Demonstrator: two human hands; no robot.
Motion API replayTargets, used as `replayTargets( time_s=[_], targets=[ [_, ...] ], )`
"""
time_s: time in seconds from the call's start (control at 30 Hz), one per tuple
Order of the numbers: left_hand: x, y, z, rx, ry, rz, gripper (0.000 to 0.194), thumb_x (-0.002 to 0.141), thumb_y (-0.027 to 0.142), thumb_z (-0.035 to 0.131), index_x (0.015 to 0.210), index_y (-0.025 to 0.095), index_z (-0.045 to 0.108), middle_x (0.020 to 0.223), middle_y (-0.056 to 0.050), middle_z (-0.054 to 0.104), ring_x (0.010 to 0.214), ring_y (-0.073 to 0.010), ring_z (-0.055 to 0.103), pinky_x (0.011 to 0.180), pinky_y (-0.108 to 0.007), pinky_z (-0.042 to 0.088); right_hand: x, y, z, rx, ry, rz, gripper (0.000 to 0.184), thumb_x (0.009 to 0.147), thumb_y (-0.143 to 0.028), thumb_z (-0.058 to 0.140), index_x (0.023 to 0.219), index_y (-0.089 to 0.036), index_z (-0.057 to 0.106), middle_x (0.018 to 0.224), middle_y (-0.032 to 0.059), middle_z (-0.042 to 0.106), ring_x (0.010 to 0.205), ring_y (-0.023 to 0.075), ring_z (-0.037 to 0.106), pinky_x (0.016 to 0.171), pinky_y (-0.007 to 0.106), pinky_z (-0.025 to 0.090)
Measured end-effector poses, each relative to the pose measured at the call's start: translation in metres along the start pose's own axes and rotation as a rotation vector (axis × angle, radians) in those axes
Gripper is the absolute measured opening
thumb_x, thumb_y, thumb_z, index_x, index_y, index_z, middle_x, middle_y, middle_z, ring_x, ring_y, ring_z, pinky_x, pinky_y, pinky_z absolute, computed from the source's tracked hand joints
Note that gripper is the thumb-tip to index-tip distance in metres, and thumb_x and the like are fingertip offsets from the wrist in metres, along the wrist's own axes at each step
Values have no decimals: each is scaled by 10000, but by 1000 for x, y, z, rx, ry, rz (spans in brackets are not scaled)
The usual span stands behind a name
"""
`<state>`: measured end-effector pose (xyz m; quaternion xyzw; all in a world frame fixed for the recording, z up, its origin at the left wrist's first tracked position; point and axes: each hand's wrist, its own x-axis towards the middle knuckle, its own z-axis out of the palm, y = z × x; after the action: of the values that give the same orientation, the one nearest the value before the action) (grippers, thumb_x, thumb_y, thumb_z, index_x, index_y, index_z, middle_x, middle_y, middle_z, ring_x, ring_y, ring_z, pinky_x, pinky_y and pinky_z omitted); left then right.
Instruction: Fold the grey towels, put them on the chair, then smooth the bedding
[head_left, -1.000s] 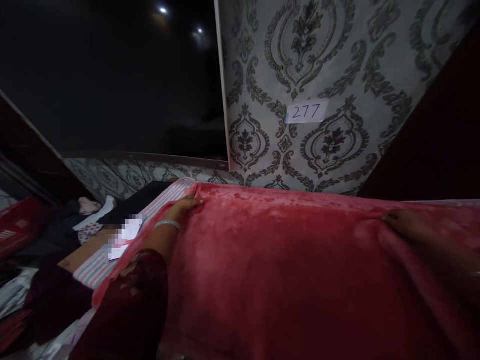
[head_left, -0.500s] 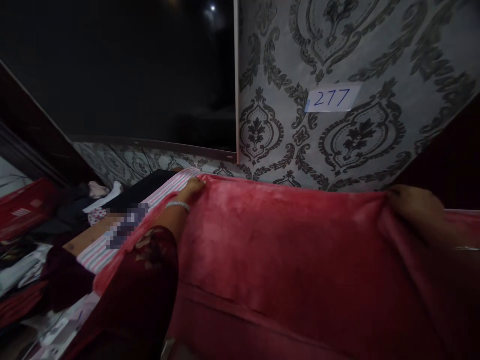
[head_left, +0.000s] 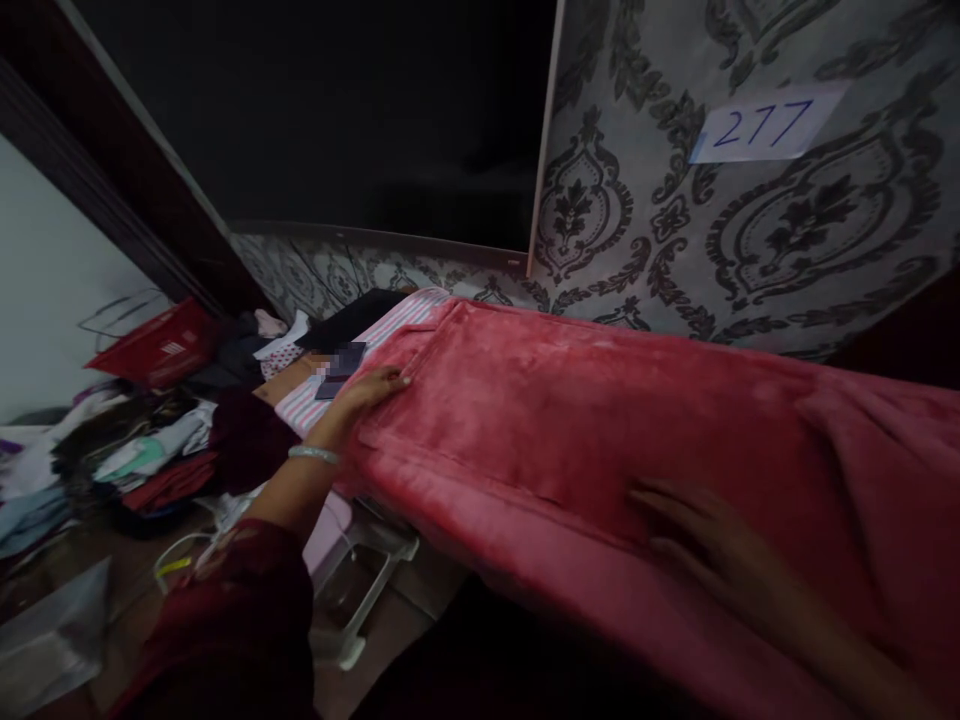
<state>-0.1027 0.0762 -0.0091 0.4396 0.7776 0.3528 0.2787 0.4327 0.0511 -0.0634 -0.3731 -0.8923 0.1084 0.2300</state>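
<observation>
A plush red blanket (head_left: 570, 400) lies spread over a long raised surface, with a folded layer on top and its front edge hanging down. My left hand (head_left: 375, 388) rests on the blanket's left part, beside the edge of the folded layer, fingers stretched out. On the middle of the blanket lies my right hand (head_left: 701, 530), its fingers extended and a little apart; it is slightly blurred. Folds run across the blanket at the right. Left of it, striped cloth (head_left: 304, 403) shows from beneath, with a dark, partly pixelated flat object (head_left: 341, 372) on it.
A large dark screen (head_left: 360, 120) hangs on the patterned wall, beside a paper (head_left: 769, 125) marked 277. At the left are a red basket (head_left: 161, 345) and heaped clothes (head_left: 142, 450). A pale plastic stool (head_left: 367, 600) stands on the floor below the blanket.
Both hands have let go of the blanket's far edge and come nearer to me. The blanket, held up before, now lies flatter. The view has turned left and shows more floor.
</observation>
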Motion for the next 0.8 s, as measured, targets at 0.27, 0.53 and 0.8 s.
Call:
replayTargets(
  time_s=[0.27, 0.53, 0.8],
  targets=[
    [-54, -27, -2, 54, 115, 39, 250, 740, 397, 679, 894, 215, 602, 784, 11, 604, 797, -182, 615, 701, -279, 490, -6, 5, 20, -48, 109, -6, 385, 944, -346, 400, 1168, -268, 703, 1229, 74, 691, 1148, 294, 641, 1007, 538, 519],
    [-53, -25, -4, 33, 89, -19, 189, 763, 384, 607, 774, 195, 614, 721, -39, 638, 767, -224, 648, 662, -325, 514, -4, 3, 27, -77, 228, 129, 379, 910, -269, 361, 970, -243, 735, 1074, 93, 729, 1010, 286, 681, 868, 484, 573],
    [-59, -40, -12, -15, 82, -68, 173, 752, 386, 609, 756, 214, 621, 600, -21, 545, 643, -214, 617, 509, -304, 482, -13, -8, 16, -75, 158, 54, 366, 937, -419, 454, 1096, -221, 718, 1113, 109, 717, 1044, 292, 658, 919, 484, 544]
  ],
)
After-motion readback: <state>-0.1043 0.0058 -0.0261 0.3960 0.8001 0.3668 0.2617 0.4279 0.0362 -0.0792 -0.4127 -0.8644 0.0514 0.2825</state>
